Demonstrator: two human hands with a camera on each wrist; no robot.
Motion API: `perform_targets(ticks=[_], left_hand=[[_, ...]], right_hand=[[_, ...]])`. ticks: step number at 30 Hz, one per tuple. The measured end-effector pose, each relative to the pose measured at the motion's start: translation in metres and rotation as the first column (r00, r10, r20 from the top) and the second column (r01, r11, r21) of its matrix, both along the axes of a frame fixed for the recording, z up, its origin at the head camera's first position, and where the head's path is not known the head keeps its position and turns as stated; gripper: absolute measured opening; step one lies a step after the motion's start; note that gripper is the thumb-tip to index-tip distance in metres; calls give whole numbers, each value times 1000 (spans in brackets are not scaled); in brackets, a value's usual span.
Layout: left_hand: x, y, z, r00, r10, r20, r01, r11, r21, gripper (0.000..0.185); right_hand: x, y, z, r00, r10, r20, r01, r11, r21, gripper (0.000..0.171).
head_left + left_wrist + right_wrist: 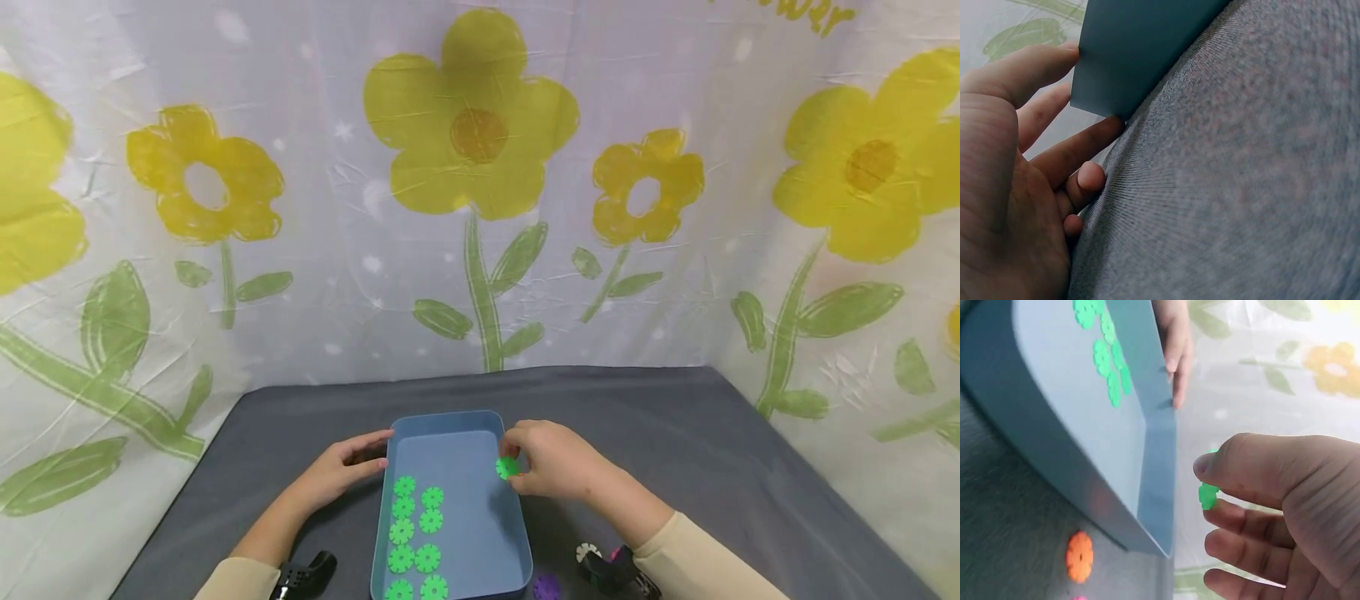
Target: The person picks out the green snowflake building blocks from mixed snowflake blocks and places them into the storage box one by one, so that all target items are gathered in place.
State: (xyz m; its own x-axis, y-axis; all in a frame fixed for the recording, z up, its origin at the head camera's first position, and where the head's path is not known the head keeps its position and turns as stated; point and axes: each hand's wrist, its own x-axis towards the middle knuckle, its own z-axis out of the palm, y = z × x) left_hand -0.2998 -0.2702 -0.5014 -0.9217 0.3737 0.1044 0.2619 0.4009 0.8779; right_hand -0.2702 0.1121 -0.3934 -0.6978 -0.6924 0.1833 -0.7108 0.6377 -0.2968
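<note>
Hands sit either side of the blue tray [450, 583] near its far end, and from where I watch the right hand [551, 462] is the one that matters: it pinches a green snowflake disc [507, 467] between thumb and fingertips, right at the tray's right rim. The left hand [341, 471] rests with relaxed fingers touching the far-left corner of the tray, gripping nothing (the left wrist view shows fingertips against the wall). The tray's long axis runs away from me along the counter [712, 450], with two columns of green discs [416, 533] laid down its left half, so the held disc lies just right of them.
</note>
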Motion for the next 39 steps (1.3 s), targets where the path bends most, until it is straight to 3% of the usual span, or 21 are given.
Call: perform_targets(ticks=[11, 15, 19, 21, 26, 34, 39], left_hand=[[1, -5, -1, 1000, -7, 6, 7, 1000, 12, 58], [-1, -5, -3, 1000, -25, 2, 25, 999, 24, 58], [-1, -3, -4, 999, -46, 4, 46, 998, 37, 57], [-1, -1, -3, 999, -52, 0, 52, 998, 41, 57], [-3, 5, -3, 998, -63, 2, 63, 996, 59, 57], [0, 5, -7, 997, -73, 19, 72, 995, 65, 57], [2, 1, -10, 999, -48, 6, 47, 996, 69, 57]], right_hand=[[-31, -65, -10, 999, 29, 14, -31, 979, 201, 22], [-37, -88, -23, 998, 57, -23, -48, 960, 276, 4], [-39, -106, -38, 994, 68, -89, -32, 933, 359, 29], [-39, -111, -42, 991, 61, -119, -11, 922, 386, 30], [-38, -110, -45, 997, 34, -71, -7, 937, 349, 6], [-34, -97, -49, 985, 173, 23, -173, 953, 250, 25], [-34, -88, -42, 982, 157, 109, -177, 962, 207, 25]])
